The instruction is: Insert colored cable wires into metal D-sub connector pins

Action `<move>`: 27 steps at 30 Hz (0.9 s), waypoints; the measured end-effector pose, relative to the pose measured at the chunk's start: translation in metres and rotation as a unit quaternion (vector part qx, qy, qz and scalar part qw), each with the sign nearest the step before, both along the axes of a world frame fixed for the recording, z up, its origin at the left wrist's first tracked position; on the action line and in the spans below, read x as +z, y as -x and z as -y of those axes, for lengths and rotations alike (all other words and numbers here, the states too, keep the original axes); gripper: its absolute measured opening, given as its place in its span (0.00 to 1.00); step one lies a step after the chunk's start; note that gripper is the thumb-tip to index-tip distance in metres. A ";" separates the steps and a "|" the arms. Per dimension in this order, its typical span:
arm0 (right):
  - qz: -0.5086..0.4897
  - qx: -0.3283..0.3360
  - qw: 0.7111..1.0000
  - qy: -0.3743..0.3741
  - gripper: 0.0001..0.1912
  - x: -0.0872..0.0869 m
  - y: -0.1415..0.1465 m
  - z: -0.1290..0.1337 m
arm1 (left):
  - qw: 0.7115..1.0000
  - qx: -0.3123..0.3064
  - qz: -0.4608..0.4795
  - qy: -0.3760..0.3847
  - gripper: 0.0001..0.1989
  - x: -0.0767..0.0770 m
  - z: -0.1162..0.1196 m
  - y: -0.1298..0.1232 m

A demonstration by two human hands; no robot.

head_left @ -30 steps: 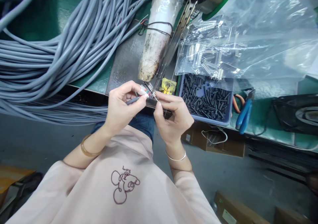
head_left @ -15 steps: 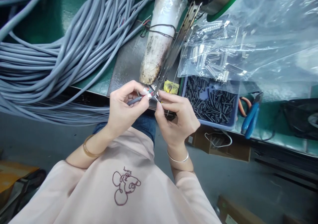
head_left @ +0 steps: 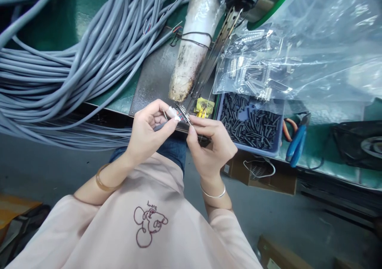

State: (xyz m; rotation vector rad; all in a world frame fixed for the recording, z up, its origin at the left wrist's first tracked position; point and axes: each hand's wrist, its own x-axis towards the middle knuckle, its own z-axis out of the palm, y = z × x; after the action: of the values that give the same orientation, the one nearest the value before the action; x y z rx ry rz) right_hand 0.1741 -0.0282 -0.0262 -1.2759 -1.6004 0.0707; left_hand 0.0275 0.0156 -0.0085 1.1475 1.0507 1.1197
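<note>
My left hand pinches the end of a grey cable, whose thin coloured wires show between thumb and fingertips. Against those wires sits a small metal multi-pin connector. My right hand has its thumb and forefinger closed on the connector's near right end. Just beyond both hands, the barrel of a soldering iron slants down toward the connector; whether its tip touches is unclear. Left of the iron stands a white wrapped, scorched cone-shaped piece tied with black wire.
Grey cables are heaped on the left. At right lie a blue tray of short black tubes, a clear bag of metal connectors and blue-handled cutters. A yellow sponge and a solder spool are near the iron.
The connector has turned or shifted slightly, so its row of pins shows more plainly between my fingers. Both hands keep their grips, and the view has shifted a little.
</note>
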 end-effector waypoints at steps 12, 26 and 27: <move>0.037 -0.008 0.999 -0.028 0.10 0.001 0.001 -0.001 | 0.997 0.008 -0.018 -0.081 0.05 -0.003 -0.005 -0.002; 0.065 -0.026 0.997 -0.045 0.09 0.006 0.003 -0.010 | 0.991 0.022 -0.073 -0.109 0.04 0.007 -0.006 -0.002; 0.070 -0.027 0.996 -0.046 0.09 0.006 0.003 -0.009 | 0.992 0.022 -0.073 -0.105 0.04 0.008 -0.006 -0.001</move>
State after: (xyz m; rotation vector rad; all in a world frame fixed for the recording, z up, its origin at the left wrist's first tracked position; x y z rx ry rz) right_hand 0.1714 -0.0191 -0.0199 -1.2754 -1.6674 -0.1269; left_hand 0.0289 0.0218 -0.0007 1.3954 1.0925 1.2166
